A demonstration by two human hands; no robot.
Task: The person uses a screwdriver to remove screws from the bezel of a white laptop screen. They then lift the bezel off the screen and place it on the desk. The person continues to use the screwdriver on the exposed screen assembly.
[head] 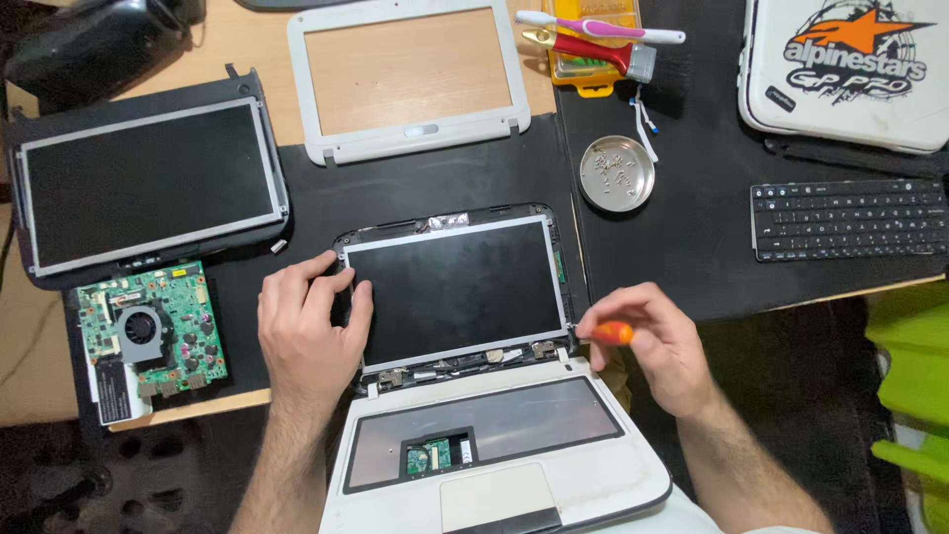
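The left hand [311,331] lay with fingers spread on the left edge of the laptop screen [455,289], which sat mid-table above the white base [593,475]. The right hand [652,341] pinched an orange screwdriver [611,333] at the screen's near right corner.

Bare black mat [435,178] above screen panel [455,287], screw dish [617,173] perhaps crowding right

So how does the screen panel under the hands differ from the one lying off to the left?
The centre panel is still hinged to the white laptop base; the left panel lies detached. The left hand presses the centre panel's edge; the left panel is untouched. Both are dark, bezel-free, in black back covers.
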